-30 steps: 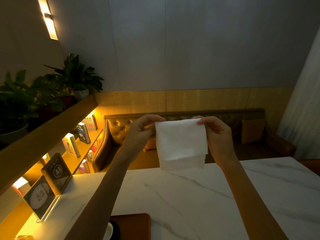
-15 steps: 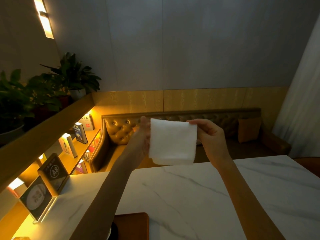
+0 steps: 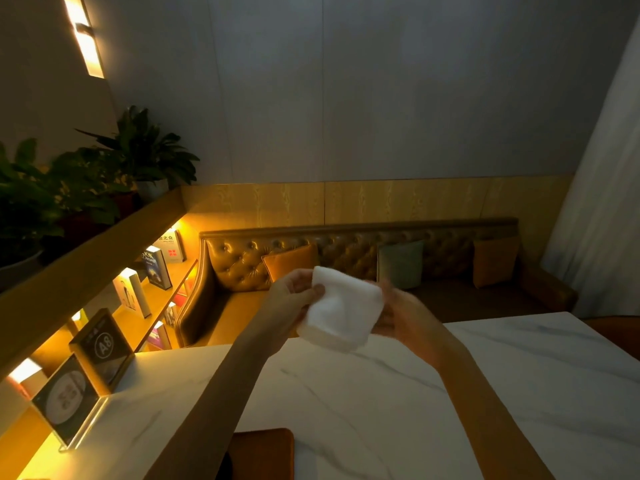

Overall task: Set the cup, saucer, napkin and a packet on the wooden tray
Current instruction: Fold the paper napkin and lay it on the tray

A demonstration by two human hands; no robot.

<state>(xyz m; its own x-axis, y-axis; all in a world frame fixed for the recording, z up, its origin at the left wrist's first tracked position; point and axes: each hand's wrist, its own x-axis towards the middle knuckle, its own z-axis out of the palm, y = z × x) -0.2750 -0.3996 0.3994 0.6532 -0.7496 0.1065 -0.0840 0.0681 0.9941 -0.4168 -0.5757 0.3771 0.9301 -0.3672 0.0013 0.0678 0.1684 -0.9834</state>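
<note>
White and folded to a small square, the napkin (image 3: 341, 308) is held up in the air above the far edge of the marble bench (image 3: 398, 403), not touching it. The left hand (image 3: 292, 301) has its grip closed on the napkin's left edge, thumb on the near face and fingers behind. The right hand (image 3: 403, 315) is at the napkin's right edge, blurred; its fingers curl toward the cloth, but I cannot tell whether that grip is really closed on it. Both forearms reach out from the near edge of the bench. At that near edge, left of centre, a corner of the wooden tray (image 3: 266, 452) shows, partly hidden by the left forearm. A dark acrylic sign stand (image 3: 65, 403) sits at the bench's left edge, with a second stand marked A8 (image 3: 102, 346) behind it. Beyond the far edge is a tufted leather sofa (image 3: 242, 261) with cushions.
</note>
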